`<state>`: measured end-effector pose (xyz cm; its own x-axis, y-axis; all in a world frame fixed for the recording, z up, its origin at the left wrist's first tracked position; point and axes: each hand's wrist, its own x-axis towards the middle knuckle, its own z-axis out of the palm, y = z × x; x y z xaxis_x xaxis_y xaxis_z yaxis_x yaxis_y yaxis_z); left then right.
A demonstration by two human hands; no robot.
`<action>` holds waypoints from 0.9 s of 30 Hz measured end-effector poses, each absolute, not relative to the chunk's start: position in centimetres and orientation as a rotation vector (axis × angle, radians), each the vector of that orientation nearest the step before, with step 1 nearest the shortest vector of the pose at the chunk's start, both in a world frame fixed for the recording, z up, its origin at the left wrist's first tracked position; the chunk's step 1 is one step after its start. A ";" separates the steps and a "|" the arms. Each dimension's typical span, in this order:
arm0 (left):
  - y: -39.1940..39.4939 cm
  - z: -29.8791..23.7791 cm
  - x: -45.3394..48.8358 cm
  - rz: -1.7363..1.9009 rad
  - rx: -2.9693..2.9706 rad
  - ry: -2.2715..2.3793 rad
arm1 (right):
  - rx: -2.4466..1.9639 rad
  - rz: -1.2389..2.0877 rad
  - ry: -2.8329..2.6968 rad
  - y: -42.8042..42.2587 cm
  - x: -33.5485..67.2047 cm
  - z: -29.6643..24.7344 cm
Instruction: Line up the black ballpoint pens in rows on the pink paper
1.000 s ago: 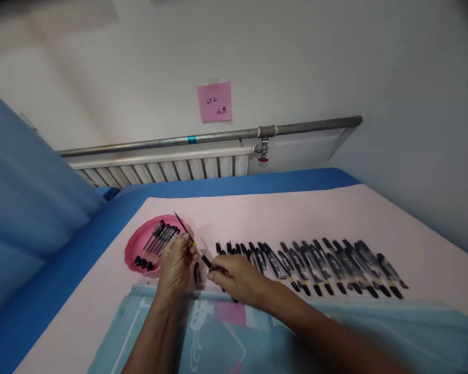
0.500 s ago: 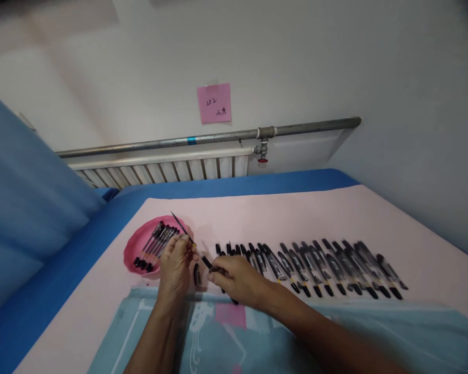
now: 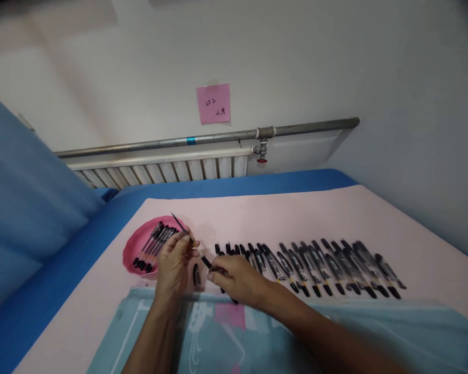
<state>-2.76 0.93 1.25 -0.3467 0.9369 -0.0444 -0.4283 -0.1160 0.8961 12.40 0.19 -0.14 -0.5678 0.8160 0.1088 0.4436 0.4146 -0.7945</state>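
Observation:
My left hand [image 3: 173,265] pinches a thin black refill [image 3: 180,227] that points up and away to the left. My right hand [image 3: 236,279] is closed round a black pen barrel [image 3: 206,262], whose end sits close to the lower end of the refill. A black pen cap [image 3: 196,275] lies on the pink sheet between both hands. Just left of my left hand, a pink dish [image 3: 140,241] holds several black pens [image 3: 156,245]. To the right of my right hand runs a long row of black pens [image 3: 315,265].
The pink sheet [image 3: 296,218] covers a blue surface [image 3: 54,280]. A light blue cloth [image 3: 226,332] lies at the near edge under my forearms. A radiator [image 3: 159,169] and a grey pipe [image 3: 304,126] run along the white wall, with a pink sticky note [image 3: 213,103] above.
Both hands stay nearly in place. The refill's upper tip has swung slightly to the left.

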 end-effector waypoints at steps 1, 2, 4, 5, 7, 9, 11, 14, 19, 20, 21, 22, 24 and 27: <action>1.0 1.2 -2.8 1.665 0.692 1.070 | -1.071 1.015 -2.185 0.2 12.4 -0.2; 1.0 1.1 -2.9 1.659 0.691 1.064 | -1.076 1.014 -2.178 0.2 12.4 -0.2; 1.0 1.0 -3.0 1.641 0.692 1.056 | -1.091 1.010 -2.164 0.3 12.5 -0.2; 1.0 0.9 -3.0 1.631 0.695 1.055 | -1.099 1.007 -2.160 0.3 12.5 -0.3; 1.0 1.0 -2.9 1.612 0.708 1.065 | -1.112 1.006 -2.157 0.3 12.5 -0.3; 0.9 1.1 -2.8 1.606 0.718 1.085 | -1.120 1.014 -2.151 0.4 12.5 -0.3; 0.8 1.1 -2.8 1.608 0.723 1.103 | -1.130 1.034 -2.138 0.4 12.5 -0.1; 0.8 1.1 -2.7 1.606 0.730 1.104 | -1.137 1.048 -2.115 0.5 12.6 0.1; 0.8 1.0 -2.7 1.619 0.737 1.110 | -1.095 1.014 -2.143 0.4 12.7 0.2; 0.8 1.0 -2.7 1.620 0.737 1.112 | -1.091 0.997 -2.163 0.4 12.7 0.1; 0.9 1.0 -2.7 1.621 0.735 1.114 | -1.086 0.983 -2.182 0.4 12.6 0.0; 0.9 0.9 -2.6 1.622 0.733 1.115 | -1.083 0.972 -2.196 0.4 12.6 -0.1; 0.9 0.9 -2.6 1.626 0.729 1.110 | -1.085 0.961 -2.201 0.5 12.6 -0.2; 0.8 0.7 -2.6 1.629 0.735 1.088 | -1.100 0.977 -2.182 0.5 12.6 -0.4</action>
